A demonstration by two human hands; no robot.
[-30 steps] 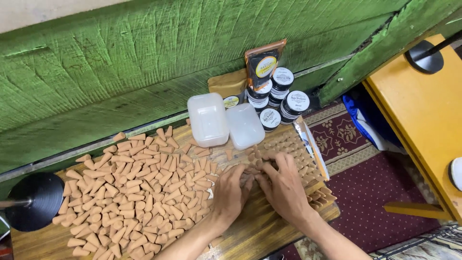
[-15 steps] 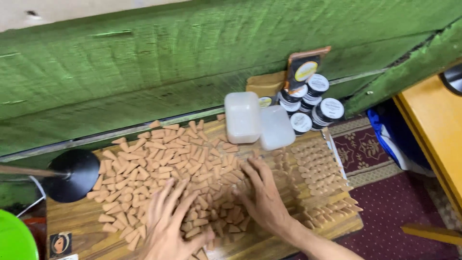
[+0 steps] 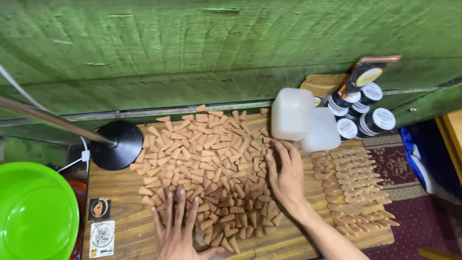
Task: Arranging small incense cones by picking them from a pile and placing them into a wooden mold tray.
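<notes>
Fingers of both hands lie spread flat on the cones [image 3: 207, 163], which cover the board [image 3: 120, 216]; a second ago they were bunched together at the pile's right edge. Since then the left hand [image 3: 175, 231] has slid to the near-left, while the right hand [image 3: 286, 175] presses beside the neat rows [image 3: 356, 185].

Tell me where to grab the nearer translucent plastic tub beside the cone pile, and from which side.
Grip the translucent tub across its two flat side walls, coming from above with the right hand. It stands upright, another tub and the black jars crowd its far sides, and only its top is free.
</notes>
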